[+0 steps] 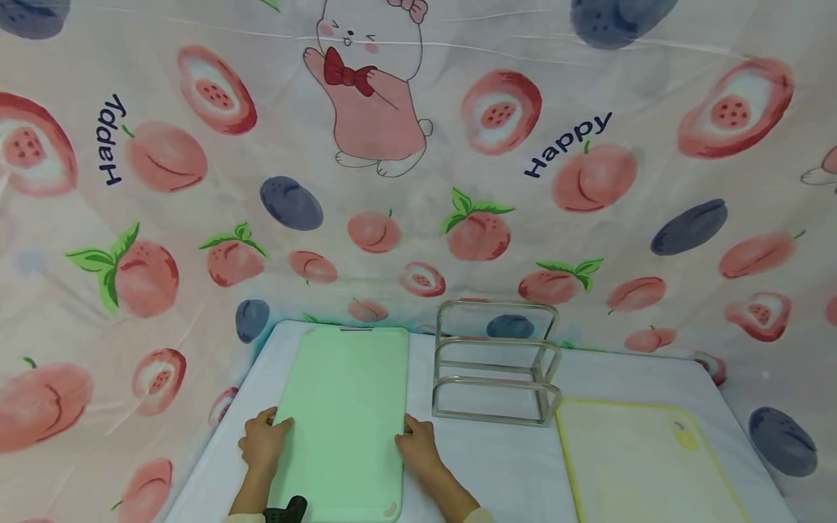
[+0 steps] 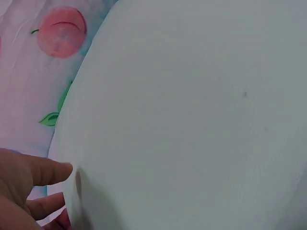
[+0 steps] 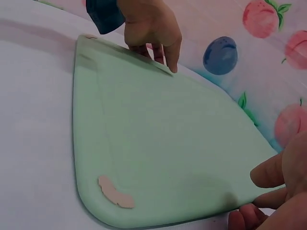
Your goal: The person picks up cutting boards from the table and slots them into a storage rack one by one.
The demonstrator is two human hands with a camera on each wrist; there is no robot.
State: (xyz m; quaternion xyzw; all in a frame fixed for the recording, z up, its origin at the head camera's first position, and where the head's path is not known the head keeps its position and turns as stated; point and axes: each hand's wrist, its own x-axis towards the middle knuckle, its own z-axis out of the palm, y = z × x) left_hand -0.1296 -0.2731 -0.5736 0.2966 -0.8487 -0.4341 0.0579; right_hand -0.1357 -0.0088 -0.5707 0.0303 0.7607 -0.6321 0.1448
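Observation:
A light green cutting board (image 1: 343,407) lies lengthwise on the white table, its far end near the back edge. My left hand (image 1: 263,442) holds its left long edge, thumb at the rim and the other fingers down the outer side. Opposite it, my right hand (image 1: 420,447) pinches the right long edge. In the right wrist view the right thumb (image 3: 268,171) is above the board's edge and the fingers curl below it. A pinkish corner pad (image 3: 114,192) shows on the board's near corner. The left wrist view shows the left fingers (image 2: 50,171) beside a pale surface.
A metal rack (image 1: 497,381) with three upright loops stands right of the green board. Farther right lies a whitish cutting board (image 1: 647,465) with a yellow rim. A fruit-printed cloth (image 1: 405,196) hangs behind the white table (image 1: 497,472) and along its sides.

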